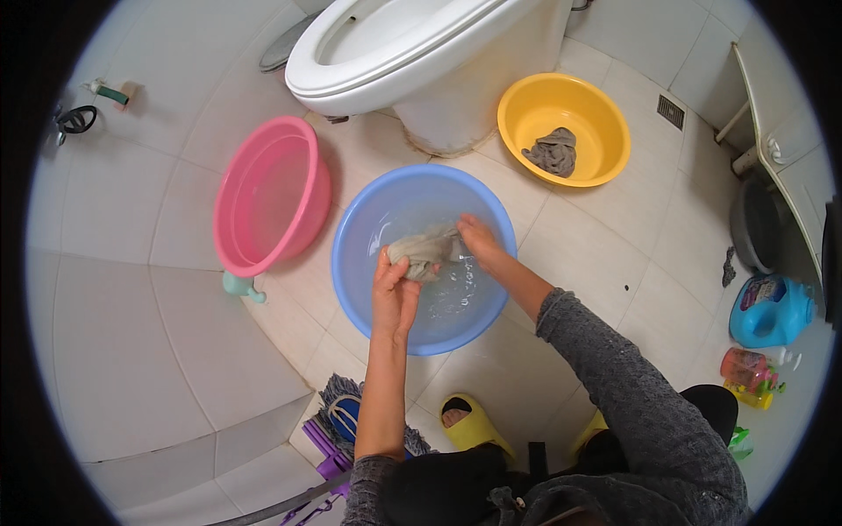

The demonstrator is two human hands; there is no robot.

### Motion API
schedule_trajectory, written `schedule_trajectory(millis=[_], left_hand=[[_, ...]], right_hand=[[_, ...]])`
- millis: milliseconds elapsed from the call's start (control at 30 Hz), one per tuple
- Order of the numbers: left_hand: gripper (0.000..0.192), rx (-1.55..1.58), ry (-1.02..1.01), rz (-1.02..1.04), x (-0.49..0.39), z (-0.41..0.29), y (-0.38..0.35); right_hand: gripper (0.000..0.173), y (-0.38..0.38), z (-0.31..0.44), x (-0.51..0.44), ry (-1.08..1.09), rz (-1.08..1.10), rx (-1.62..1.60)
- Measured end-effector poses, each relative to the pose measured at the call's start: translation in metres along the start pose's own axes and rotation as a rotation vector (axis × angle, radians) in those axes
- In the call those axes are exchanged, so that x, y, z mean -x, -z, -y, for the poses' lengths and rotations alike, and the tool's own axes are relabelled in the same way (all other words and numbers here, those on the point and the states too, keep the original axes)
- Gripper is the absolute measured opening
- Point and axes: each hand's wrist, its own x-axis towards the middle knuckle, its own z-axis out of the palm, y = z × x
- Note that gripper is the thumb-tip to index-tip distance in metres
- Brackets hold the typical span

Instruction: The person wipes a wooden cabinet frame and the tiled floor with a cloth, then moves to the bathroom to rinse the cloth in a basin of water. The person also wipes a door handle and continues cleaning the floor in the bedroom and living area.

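Observation:
A light-blue plastic basin point(348, 302) with cloudy water in it stands on the tiled floor before me. Over the water I hold a wet greyish-beige cloth point(421, 255), bunched up. My left hand point(396, 289) grips its near left part, thumb on top and fingertips showing beneath the cloth. At the far right end, my right hand point(479, 238) pinches a stretched corner of it, close to the basin's right wall. The fingertips of that hand are partly hidden.
A pink basin point(318, 217) stands left, a mint-green object point(240, 285) below it. Beyond are a white toilet point(447, 98) and a yellow basin point(602, 125) holding a grey-brown cloth point(556, 152). Right: a blue detergent jug point(766, 315) and bottles. Near my slippers point(473, 424) lies a mop point(339, 407).

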Motion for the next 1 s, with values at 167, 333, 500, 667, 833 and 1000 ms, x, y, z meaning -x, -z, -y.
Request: schedule_trajectory(millis=[167,333,500,667,833,1000], left_hand=[[0.029,0.165,0.031,-0.099,-0.011,-0.003,0.056],[0.039,-0.054,0.21,-0.478,-0.021,0.04,0.188],[0.058,0.102,0.406,-0.527,-0.026,0.078,0.162],[0.052,0.519,0.381,0.157,-0.029,0.057,0.174],[0.041,0.61,0.364,0.251,-0.028,0.071,0.173],[0.034,0.562,0.525,0.429,-0.052,0.077,0.163]], right_hand=[[0.036,-0.02,0.014,0.022,-0.633,0.25,-0.569],[0.04,-0.035,-0.004,0.026,-0.345,0.099,-0.513],[0.038,-0.05,-0.028,0.035,-0.022,0.033,0.335],[0.02,-0.106,0.02,0.128,0.393,0.206,0.232],[0.011,-0.097,0.045,0.161,0.685,0.068,0.437],[0.016,-0.086,0.053,0.089,0.614,-0.088,0.729]])
